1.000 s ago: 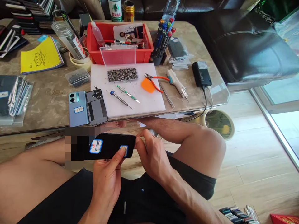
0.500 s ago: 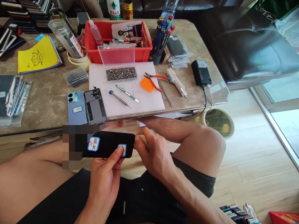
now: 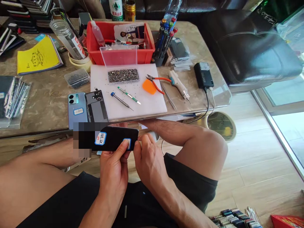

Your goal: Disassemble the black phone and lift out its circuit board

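Note:
A black smartphone (image 3: 113,136) with two blue-edged labels is held above my lap, screen side up as far as I can tell. My left hand (image 3: 114,172) grips it from below, thumb pressed on the label near its right end. Curled closed, my right hand (image 3: 149,155) touches the phone's right end; whatever its fingertips may pinch is hidden. The phone's left end is covered by a blurred patch. Beyond it, at the table edge, lie a bluish phone (image 3: 77,110) with a label and a dark opened phone back (image 3: 98,106).
On a white mat (image 3: 152,106) are a box of tiny screws (image 3: 123,75), a blue-capped screwdriver (image 3: 121,101), a green-handled tool (image 3: 129,95) and orange-handled pliers (image 3: 158,85). An electric screwdriver (image 3: 179,84) lies to the right. A red bin (image 3: 121,57) stands behind.
Both hands and the smartphone have shifted slightly right and up. My right hand's fingers have curled in more tightly against the phone's end.

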A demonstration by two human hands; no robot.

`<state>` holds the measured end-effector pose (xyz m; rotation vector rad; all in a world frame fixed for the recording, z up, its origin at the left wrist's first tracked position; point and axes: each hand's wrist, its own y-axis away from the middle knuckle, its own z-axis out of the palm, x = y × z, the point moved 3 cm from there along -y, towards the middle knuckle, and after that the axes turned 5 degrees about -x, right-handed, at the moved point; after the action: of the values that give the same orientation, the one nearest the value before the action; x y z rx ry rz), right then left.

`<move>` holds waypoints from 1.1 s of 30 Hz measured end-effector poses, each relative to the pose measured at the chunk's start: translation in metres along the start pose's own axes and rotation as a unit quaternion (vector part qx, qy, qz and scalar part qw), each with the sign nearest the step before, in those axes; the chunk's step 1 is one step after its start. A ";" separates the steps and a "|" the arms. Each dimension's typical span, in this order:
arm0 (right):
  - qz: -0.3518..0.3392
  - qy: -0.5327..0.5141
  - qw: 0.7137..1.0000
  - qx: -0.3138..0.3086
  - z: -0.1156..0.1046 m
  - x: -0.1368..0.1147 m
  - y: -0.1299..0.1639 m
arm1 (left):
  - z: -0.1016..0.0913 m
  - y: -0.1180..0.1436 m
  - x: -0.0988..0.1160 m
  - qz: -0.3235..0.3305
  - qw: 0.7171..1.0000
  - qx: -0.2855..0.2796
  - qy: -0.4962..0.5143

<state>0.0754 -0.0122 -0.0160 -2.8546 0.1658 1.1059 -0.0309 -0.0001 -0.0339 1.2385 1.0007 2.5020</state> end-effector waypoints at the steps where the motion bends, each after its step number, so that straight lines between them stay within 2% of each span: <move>1: 0.003 -0.005 1.000 -0.001 0.001 0.000 0.001 | 0.000 0.000 -0.001 0.001 1.000 0.002 0.003; 6: 0.003 -0.026 1.000 -0.003 0.003 0.004 0.005 | -0.003 -0.002 -0.001 0.008 1.000 -0.002 0.002; 11: -0.013 -0.035 0.997 -0.061 -0.006 0.014 -0.002 | -0.016 -0.004 0.006 0.010 0.999 -0.035 -0.034; 14: -0.009 -0.032 0.996 -0.078 -0.012 0.020 -0.009 | -0.024 -0.002 0.010 -0.004 0.998 -0.012 -0.062; 18: 0.024 -0.030 0.993 -0.115 -0.014 0.022 -0.009 | -0.024 0.001 0.011 0.007 0.996 -0.001 -0.092; 23: 0.050 -0.100 0.980 -0.163 -0.013 0.024 -0.005 | -0.024 0.003 0.008 0.011 0.995 0.001 -0.098; 29: 0.028 -0.091 0.983 -0.156 -0.011 0.025 -0.001 | -0.023 0.002 0.008 0.003 0.996 -0.019 -0.092; 33: 0.044 -0.066 0.988 -0.133 -0.003 0.028 0.005 | -0.020 0.002 0.000 -0.006 0.996 -0.029 -0.081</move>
<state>0.0968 -0.0194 -0.0329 -3.0143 0.1473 1.4296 -0.0461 -0.0115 -0.0407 1.3861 0.8889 2.3597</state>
